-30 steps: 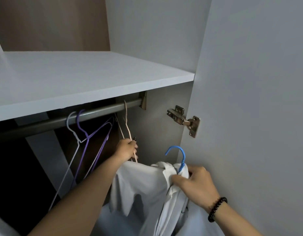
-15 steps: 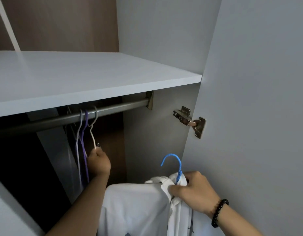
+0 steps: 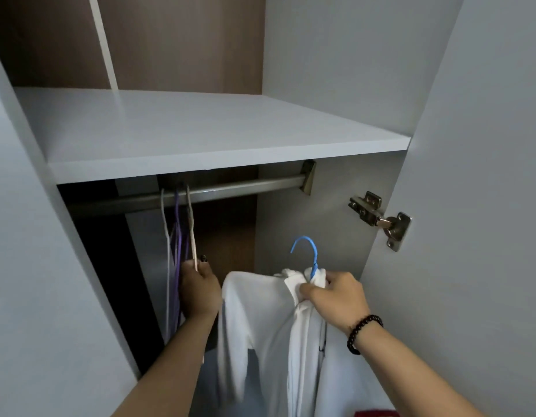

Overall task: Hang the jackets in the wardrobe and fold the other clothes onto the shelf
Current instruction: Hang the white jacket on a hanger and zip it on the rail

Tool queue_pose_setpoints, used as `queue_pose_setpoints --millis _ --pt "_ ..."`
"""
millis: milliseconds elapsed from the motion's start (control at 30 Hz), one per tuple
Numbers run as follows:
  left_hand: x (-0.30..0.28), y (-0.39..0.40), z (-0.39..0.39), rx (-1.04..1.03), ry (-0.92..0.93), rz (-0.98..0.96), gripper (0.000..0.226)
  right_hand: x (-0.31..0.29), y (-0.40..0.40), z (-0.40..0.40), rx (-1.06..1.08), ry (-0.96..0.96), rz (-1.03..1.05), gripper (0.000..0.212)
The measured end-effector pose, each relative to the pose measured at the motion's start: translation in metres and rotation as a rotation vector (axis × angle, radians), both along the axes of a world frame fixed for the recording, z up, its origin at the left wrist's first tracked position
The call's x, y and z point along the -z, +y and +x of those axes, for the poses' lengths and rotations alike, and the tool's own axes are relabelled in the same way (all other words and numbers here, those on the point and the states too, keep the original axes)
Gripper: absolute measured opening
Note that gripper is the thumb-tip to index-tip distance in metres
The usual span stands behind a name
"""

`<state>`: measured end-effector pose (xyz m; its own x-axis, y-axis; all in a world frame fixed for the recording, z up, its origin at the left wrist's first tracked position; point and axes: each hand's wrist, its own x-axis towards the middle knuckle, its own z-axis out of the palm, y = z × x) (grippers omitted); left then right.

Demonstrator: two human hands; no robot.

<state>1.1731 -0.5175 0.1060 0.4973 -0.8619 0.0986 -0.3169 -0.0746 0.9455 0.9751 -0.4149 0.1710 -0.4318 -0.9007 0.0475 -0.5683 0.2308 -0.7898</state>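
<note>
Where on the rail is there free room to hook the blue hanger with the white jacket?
The metal rail is bare from the beige wire hanger rightward to its end bracket. It is crowded at the left, where white, purple and beige hangers bunch by the left hand.

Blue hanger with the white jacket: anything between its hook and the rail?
Nothing visible. The blue hanger hook sits below a bare stretch of rail. The empty hangers are bunched further left, gripped by the left hand. The right hand grips the white jacket collar.
</note>
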Motion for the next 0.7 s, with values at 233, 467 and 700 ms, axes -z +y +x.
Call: queue_pose_setpoints --millis 233,467,700 --pt "0.004 0.021 0.002 0.003 -0.077 -0.034 0.038 -0.035 -0.059 0.018 -0.026 -0.103 -0.12 0.019" --pt "-0.001 0.022 0.013 -0.029 0.01 -0.058 0.034 -0.063 -0.12 0.031 0.008 -0.229 -0.097 0.022" --pt "0.019 0.045 -0.007 0.114 -0.609 0.129 0.082 -0.058 -0.159 0.036 0.016 -0.224 0.005 0.027"
